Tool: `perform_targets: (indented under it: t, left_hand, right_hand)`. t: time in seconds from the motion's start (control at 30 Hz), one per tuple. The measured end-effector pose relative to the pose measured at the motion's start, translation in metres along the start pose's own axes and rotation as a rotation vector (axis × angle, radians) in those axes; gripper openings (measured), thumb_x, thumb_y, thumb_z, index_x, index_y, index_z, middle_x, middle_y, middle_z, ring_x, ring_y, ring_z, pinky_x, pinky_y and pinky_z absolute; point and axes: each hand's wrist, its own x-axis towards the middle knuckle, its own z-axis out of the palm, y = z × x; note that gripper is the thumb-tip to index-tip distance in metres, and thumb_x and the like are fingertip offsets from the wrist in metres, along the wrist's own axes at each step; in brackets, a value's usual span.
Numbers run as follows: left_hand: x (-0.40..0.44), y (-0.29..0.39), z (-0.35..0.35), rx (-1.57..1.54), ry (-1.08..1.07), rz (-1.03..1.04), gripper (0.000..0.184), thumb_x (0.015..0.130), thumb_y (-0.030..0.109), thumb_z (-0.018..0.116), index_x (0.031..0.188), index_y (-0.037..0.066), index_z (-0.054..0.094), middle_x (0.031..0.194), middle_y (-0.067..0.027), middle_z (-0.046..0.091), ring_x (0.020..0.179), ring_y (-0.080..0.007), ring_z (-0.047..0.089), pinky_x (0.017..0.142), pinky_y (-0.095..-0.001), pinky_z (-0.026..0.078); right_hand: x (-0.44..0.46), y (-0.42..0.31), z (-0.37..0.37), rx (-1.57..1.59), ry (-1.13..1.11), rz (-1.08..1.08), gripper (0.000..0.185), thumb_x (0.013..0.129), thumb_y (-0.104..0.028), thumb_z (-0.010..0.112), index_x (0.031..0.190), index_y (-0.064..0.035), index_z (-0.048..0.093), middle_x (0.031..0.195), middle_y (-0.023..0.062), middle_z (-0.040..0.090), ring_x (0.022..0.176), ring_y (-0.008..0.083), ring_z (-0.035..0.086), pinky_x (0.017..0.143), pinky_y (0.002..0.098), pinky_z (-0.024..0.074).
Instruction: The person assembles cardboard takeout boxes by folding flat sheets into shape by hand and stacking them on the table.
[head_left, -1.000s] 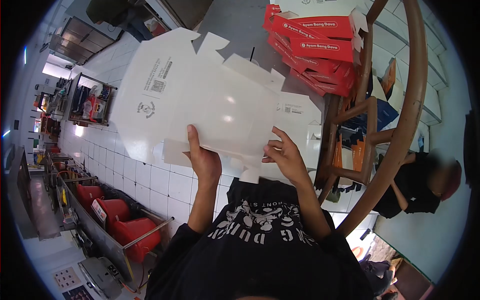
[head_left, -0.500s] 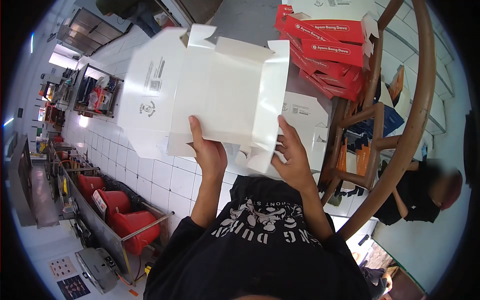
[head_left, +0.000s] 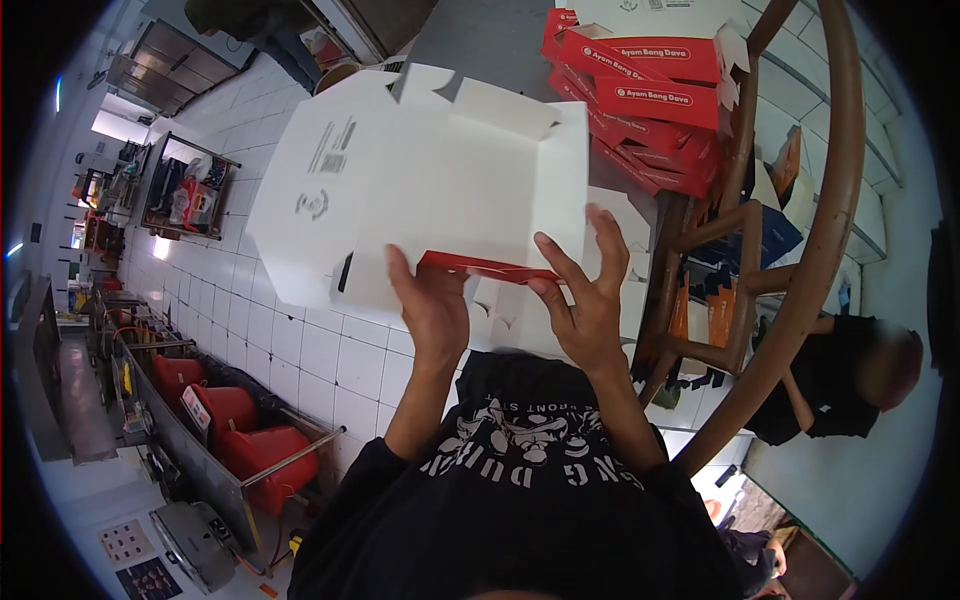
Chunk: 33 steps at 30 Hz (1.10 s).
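Observation:
A partly folded cardboard box [head_left: 460, 190] is held up in front of me, white inside, with its wide lid panel spread to the left. Dark print and a code square show on that lid. Along the near edge, a raised side wall [head_left: 485, 267] shows its red outer face. My left hand [head_left: 432, 310] grips the near left part of the box, thumb up beside the red wall. At the near right corner, my right hand [head_left: 590, 300] pinches the red wall's end between thumb and index finger, other fingers raised by the right wall.
Red folded boxes [head_left: 655, 95] are piled at the back right, beside a brown metal frame [head_left: 850, 150]. Flat white box blanks [head_left: 615, 225] lie beneath the held box. Red buckets [head_left: 265, 450] stand at left. A person [head_left: 835, 380] is at far right.
The near side wall has been folded up, so its red outer face now shows. My right hand has shifted to that corner, and the box has moved slightly right.

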Motion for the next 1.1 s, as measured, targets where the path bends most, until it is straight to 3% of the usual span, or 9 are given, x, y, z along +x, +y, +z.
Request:
perform_targets:
  t: [0.07,0.1,0.23,0.43,0.57,0.63,0.83,1.07,1.1]
  left_hand:
    - [-0.002,-0.011,-0.004,0.188,-0.090,0.017,0.053,0.092,0.034,0.052,0.129,0.001,0.035,0.121,-0.0123,0.050,0.108,-0.0228,0.054,0.090,-0.0370,0.046]
    - [-0.008,-0.012,-0.003,0.208,-0.012,-0.065,0.057,0.083,0.010,0.062,0.129,0.004,0.028,0.118,-0.0103,0.047,0.106,-0.0188,0.051,0.089,-0.0325,0.045]
    - [-0.005,-0.007,0.016,0.156,-0.135,-0.036,0.060,0.081,0.003,0.061,0.129,0.008,0.024,0.119,-0.0109,0.044,0.108,-0.0187,0.048,0.090,-0.0332,0.044]
    - [-0.008,-0.009,0.016,0.210,-0.122,0.001,0.055,0.082,0.002,0.060,0.124,0.007,0.024,0.114,-0.0101,0.044,0.105,-0.0169,0.048,0.088,-0.0324,0.044]
    - [-0.011,-0.010,0.015,0.218,-0.104,-0.013,0.050,0.083,0.002,0.060,0.119,0.007,0.026,0.112,-0.0105,0.044,0.102,-0.0157,0.049,0.086,-0.0317,0.045]
    - [-0.011,-0.013,0.013,0.190,-0.018,0.048,0.048,0.084,0.003,0.061,0.116,0.006,0.026,0.110,-0.0109,0.045,0.100,-0.0154,0.050,0.085,-0.0313,0.045]
    - [-0.014,-0.016,0.013,0.346,-0.120,0.102,0.049,0.085,0.003,0.061,0.116,0.006,0.023,0.112,-0.0122,0.046,0.102,-0.0170,0.051,0.083,-0.0313,0.046]
    - [-0.015,-0.009,0.023,0.414,-0.254,-0.020,0.050,0.086,0.002,0.059,0.118,0.005,0.021,0.110,-0.0137,0.047,0.102,-0.0178,0.052,0.079,-0.0293,0.049]
    - [-0.013,-0.010,0.023,0.380,-0.237,-0.022,0.053,0.086,0.001,0.059,0.121,0.004,0.020,0.110,-0.0131,0.048,0.103,-0.0174,0.052,0.082,-0.0300,0.049]
  right_hand:
    - [0.000,0.002,-0.003,-0.001,-0.083,-0.062,0.040,0.085,-0.023,0.063,0.121,-0.0061,0.058,0.115,0.0128,0.059,0.113,0.0269,0.051,0.104,0.0459,0.0235]
    - [-0.001,0.003,-0.004,0.023,-0.177,-0.081,0.044,0.086,-0.024,0.062,0.124,-0.0048,0.054,0.113,0.0112,0.061,0.114,0.0277,0.051,0.107,0.0470,0.0170]
    - [0.001,-0.011,-0.005,0.108,-0.236,-0.085,0.048,0.089,-0.023,0.057,0.131,-0.0023,0.046,0.086,0.0026,0.068,0.110,0.0177,0.053,0.107,0.0498,0.0067]
    - [0.003,-0.014,-0.010,0.154,-0.330,0.015,0.054,0.090,-0.022,0.055,0.136,-0.0027,0.038,0.089,0.0026,0.066,0.102,0.0189,0.057,0.107,0.0526,0.0005]
    - [-0.003,-0.008,-0.005,0.212,-0.319,0.118,0.056,0.087,-0.022,0.060,0.136,-0.0046,0.038,0.092,0.0034,0.067,0.103,0.0188,0.056,0.108,0.0508,0.0051]
    - [-0.008,-0.004,0.002,0.300,-0.083,0.149,0.052,0.082,-0.018,0.068,0.128,-0.0057,0.048,0.091,0.0037,0.067,0.098,0.0188,0.059,0.108,0.0472,0.0152]
    - [-0.008,-0.005,0.012,0.278,0.078,0.112,0.037,0.077,-0.012,0.071,0.112,-0.0061,0.063,0.089,0.0036,0.067,0.082,0.0167,0.062,0.103,0.0408,0.0274]
    - [-0.010,0.002,0.009,0.136,-0.061,0.016,0.040,0.079,-0.014,0.068,0.118,-0.0079,0.061,0.088,0.0004,0.064,0.078,0.0133,0.056,0.102,0.0443,0.0214]
    - [-0.006,0.000,0.004,0.163,-0.146,0.026,0.041,0.080,-0.012,0.064,0.120,-0.0080,0.059,0.096,0.0025,0.062,0.089,0.0153,0.055,0.104,0.0464,0.0165]
